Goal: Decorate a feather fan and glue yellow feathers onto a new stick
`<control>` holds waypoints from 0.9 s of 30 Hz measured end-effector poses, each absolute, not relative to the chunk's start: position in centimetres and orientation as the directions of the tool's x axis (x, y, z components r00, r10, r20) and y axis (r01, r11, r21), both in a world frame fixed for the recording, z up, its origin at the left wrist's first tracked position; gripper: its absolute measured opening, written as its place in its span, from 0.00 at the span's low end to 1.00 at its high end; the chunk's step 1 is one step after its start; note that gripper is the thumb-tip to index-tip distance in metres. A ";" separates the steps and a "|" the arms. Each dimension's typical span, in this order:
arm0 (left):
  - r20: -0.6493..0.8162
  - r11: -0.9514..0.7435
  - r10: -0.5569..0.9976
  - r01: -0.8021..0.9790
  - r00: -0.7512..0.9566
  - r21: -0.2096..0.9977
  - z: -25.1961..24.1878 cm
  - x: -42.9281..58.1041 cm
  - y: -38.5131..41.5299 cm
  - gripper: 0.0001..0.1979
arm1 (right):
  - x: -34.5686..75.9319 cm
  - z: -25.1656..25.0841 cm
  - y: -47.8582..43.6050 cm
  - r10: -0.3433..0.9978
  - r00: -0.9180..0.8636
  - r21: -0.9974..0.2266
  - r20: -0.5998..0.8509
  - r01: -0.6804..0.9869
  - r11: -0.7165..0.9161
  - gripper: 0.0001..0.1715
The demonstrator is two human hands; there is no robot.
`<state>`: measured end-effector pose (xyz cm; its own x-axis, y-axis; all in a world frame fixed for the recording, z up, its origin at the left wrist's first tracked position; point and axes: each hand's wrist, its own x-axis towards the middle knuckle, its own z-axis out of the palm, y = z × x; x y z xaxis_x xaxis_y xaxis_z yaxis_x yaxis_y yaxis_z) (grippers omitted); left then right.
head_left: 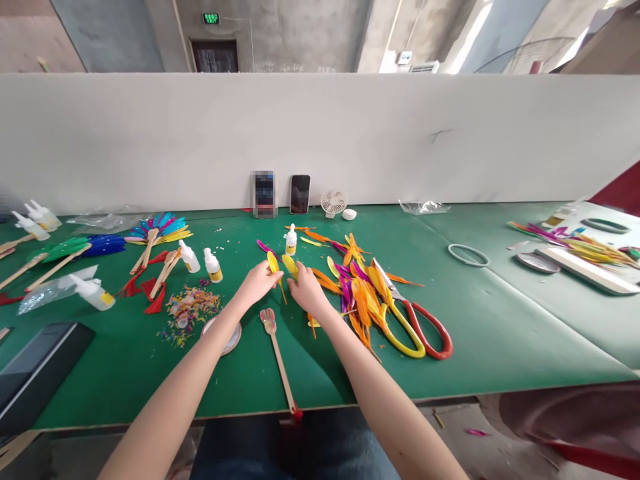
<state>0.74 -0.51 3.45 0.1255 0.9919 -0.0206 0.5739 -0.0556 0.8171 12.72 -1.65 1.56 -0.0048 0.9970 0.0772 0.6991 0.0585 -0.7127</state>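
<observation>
My left hand (257, 283) is closed, pinching a yellow feather (273, 262) whose orange lower part hangs down. Close beside it, my right hand (306, 290) pinches another yellow feather (289, 265) between its fingertips. Below both hands, a wooden stick (281, 363) with a shaped flat head and a red tassel lies on the green table. Right of my right hand spreads a pile of orange, purple and yellow feathers (367, 303). Large scissors (440, 333) with one red and one yellow handle rest against it. Just behind my hands stands a small white bottle (291, 241).
Colourful sequin-like bits (193, 308) lie left, beside a round lid (231, 339) partly under my left forearm. Feathered fans (155, 233), more bottles (213, 267) and a dark box (43, 370) are farther left. Phones (300, 195) and a small fan (334, 202) stand along the white partition (200, 140).
</observation>
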 end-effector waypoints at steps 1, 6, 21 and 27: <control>-0.028 -0.062 0.990 0.603 0.139 0.795 3.3 0.9 -0.3 0.05 | 12.7 1.7 -1.7 0.995 -0.027 -0.672 0.100 0.736 0.087 0.25; -0.046 -0.050 0.995 0.838 0.089 0.544 3.4 0.8 -0.3 0.09 | 15.2 3.4 -1.8 0.981 -0.044 -0.568 0.186 0.810 0.144 0.19; -0.075 -0.586 0.763 0.736 0.642 0.340 5.6 3.4 -6.1 0.12 | 23.0 2.6 -0.7 0.994 0.057 -0.310 -0.097 0.947 -0.085 0.14; -0.129 -0.689 0.688 0.698 0.714 0.195 4.0 5.2 -7.3 0.16 | 23.4 2.0 0.0 0.989 0.138 -0.462 0.045 0.881 -0.102 0.20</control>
